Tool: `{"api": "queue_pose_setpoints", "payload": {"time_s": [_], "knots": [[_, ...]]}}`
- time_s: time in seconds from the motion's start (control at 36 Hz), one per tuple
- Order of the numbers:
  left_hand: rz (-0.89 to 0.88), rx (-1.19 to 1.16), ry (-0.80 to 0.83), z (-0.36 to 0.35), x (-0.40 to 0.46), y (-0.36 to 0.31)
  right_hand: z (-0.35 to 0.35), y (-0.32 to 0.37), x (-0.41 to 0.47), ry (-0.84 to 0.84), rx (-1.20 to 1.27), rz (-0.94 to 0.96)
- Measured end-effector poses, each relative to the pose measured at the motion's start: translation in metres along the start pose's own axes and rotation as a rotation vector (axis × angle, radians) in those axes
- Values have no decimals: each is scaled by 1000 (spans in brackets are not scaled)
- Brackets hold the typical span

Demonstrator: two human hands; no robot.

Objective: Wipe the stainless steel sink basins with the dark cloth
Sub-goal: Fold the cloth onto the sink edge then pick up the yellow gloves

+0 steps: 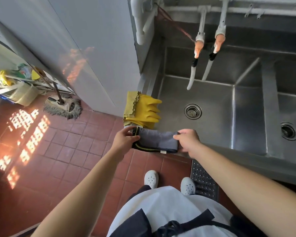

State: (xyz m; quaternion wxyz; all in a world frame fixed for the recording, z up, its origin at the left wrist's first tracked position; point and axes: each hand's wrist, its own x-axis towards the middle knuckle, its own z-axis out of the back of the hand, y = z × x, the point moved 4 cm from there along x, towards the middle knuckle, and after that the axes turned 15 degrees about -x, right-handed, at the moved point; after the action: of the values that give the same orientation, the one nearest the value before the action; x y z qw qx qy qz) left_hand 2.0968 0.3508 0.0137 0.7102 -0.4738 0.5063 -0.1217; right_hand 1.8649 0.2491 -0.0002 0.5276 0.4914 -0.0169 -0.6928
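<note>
At centre frame, above the near left corner of the stainless steel sink, the folded dark grey cloth with a yellow-striped black hem (156, 140) is stretched between both hands. Left hand (125, 138) pinches the hemmed end; right hand (188, 141) grips the opposite end. Yellow rubber gloves (146, 111) hang over the sink's left rim just behind the cloth. The left basin (212, 100), with its round drain strainer (192, 111), and the right basin (289, 108) appear untouched. Judged step: readying the cloth, wiping not yet begun. The next move calls for gathering the cloth into one hand and pressing it flat against the left basin's floor.
</note>
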Motion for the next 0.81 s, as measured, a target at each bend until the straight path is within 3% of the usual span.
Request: {"api": "queue_pose_setpoints", "payload": {"time_s": [0.14,0.39,0.64,0.81], "knots": [[-32,146,-12,7,19,-2,-17,10,7,-115,-141,-70],[-100,360,47,8,26,-5,-24,2,11,-132,-238,-111],[-138,148,96,3,15,-17,-3,-2,-7,-169,-15,-69],[-92,5,295,-45,0,-19,50,-33,-38,-247,194,-71]]}}
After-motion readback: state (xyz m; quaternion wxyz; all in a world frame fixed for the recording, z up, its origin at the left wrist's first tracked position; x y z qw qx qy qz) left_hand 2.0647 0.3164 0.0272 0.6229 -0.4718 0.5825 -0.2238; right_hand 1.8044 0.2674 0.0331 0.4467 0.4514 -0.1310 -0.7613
